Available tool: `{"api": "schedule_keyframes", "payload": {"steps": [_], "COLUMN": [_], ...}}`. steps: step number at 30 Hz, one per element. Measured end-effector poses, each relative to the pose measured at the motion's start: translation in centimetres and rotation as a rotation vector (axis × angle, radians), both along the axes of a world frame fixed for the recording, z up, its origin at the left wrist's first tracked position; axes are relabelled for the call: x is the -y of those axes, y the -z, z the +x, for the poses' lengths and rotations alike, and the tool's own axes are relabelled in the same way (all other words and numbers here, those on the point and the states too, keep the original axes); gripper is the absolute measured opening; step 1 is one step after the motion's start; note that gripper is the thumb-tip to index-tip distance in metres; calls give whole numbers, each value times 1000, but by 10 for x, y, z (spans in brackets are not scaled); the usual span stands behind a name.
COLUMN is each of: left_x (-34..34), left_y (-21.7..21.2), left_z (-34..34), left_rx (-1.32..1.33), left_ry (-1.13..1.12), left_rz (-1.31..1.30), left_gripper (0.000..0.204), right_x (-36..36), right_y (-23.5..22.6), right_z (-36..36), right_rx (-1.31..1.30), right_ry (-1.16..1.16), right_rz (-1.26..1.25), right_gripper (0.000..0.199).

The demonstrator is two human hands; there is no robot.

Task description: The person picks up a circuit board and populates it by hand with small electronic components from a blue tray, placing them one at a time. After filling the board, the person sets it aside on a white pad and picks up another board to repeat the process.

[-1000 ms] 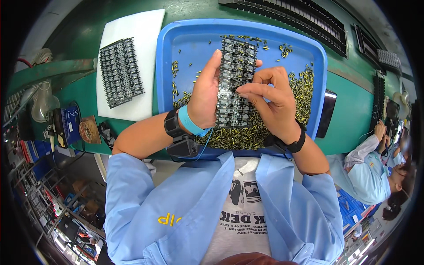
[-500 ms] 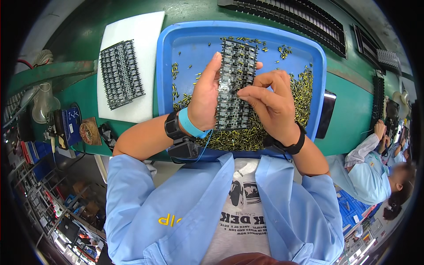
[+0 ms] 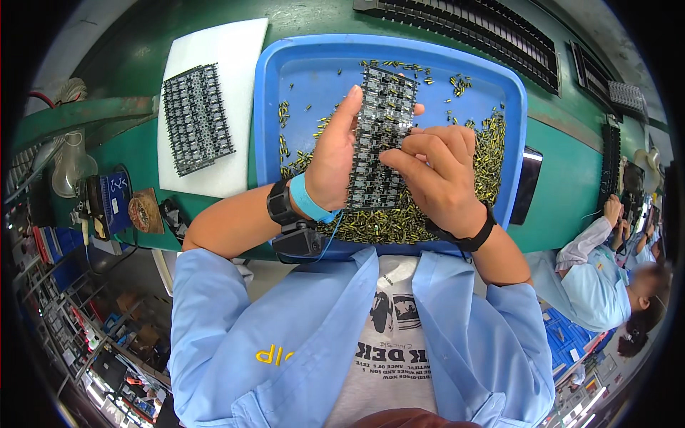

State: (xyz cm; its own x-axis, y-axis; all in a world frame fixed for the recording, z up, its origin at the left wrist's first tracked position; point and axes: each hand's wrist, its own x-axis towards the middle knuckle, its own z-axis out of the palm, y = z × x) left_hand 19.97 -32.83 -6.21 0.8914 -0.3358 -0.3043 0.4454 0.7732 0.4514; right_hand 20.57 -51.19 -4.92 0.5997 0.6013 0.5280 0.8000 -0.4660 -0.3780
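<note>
A dark circuit board panel [image 3: 386, 96], packed with rows of small parts, is gripped along its left edge by my left hand [image 3: 331, 157]. Fingertips of that hand show past the panel's right edge. My right hand [image 3: 447, 178] is closed in a pinch against the middle of the panel; whatever sits between thumb and finger is hidden. Both hands are over a blue tray [image 3: 267, 107]. Many small black-and-yellow cylindrical components [image 3: 382, 227] lie loose in the tray, thickest along its near and right sides.
Left of the tray, another board panel [image 3: 198, 120] rests on a white foam sheet [image 3: 246, 64]. A dark flat device [image 3: 526, 187] lies against the tray's right side. Long black racks [image 3: 471, 32] stand at the back. A co-worker [image 3: 596, 285] sits at the right.
My right hand has shifted slightly, with its fingers folded closer over the panel. The panel's top has tipped a little to the right in my left hand.
</note>
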Motion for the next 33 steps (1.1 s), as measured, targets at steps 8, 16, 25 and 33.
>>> {"api": "schedule_keyframes", "payload": {"steps": [8,16,25,33], "left_x": [-1,-3,-9,-8], "left_y": [1,3,5,2], "left_z": [1,2,6,8], "left_rx": [-33,-16,-37,-31], "left_ry": [71,106,55,71], "left_rz": [-61,-1,-212,-224], "left_gripper": [62,68,69,76], "right_x": [3,4,4,10], "right_y": [4,-10,-10,-16], "right_z": [11,4,4,9], "right_rx": [-110,64,-28,-116], "right_ry": [-51,-78,-78,-84], "right_rz": [63,-98,-14,33], "right_gripper": [36,32,38,36]}}
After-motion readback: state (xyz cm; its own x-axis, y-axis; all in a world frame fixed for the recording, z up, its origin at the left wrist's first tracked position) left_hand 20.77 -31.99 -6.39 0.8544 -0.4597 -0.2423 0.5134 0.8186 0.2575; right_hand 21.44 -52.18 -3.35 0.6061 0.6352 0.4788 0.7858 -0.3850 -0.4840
